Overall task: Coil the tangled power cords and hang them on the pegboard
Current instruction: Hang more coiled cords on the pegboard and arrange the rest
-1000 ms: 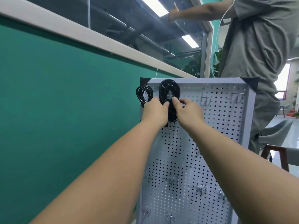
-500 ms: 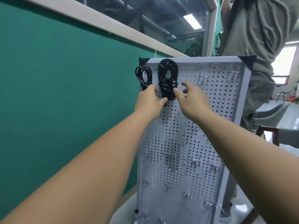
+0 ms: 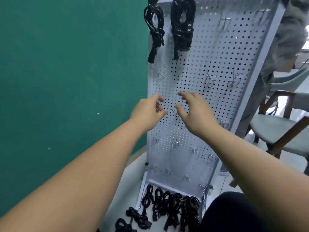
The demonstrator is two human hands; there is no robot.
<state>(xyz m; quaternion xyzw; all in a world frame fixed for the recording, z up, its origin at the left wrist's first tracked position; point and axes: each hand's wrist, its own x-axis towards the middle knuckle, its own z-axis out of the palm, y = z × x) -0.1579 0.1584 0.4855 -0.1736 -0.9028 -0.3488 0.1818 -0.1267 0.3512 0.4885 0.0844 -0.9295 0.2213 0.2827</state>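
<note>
Two coiled black power cords hang from hooks at the top of the white pegboard [image 3: 217,67]: a smaller coil [image 3: 154,29] at the left edge and a thicker coil [image 3: 182,25] beside it. My left hand [image 3: 147,113] and my right hand [image 3: 194,113] hover in front of the board's middle, well below the coils, fingers loosely spread and holding nothing. Several more black cords [image 3: 168,210] lie in bundles on the floor at the foot of the board.
A green wall [image 3: 66,81] runs along the left. Bare metal hooks [image 3: 209,80] dot the board. A person in grey clothes [image 3: 287,39] stands behind the board's right edge, beside a wooden chair [image 3: 274,129] with a grey seat.
Both hands let go of the thicker coil, which now hangs on its hook, and dropped to the board's middle. My view tilted down, revealing the cords on the floor.
</note>
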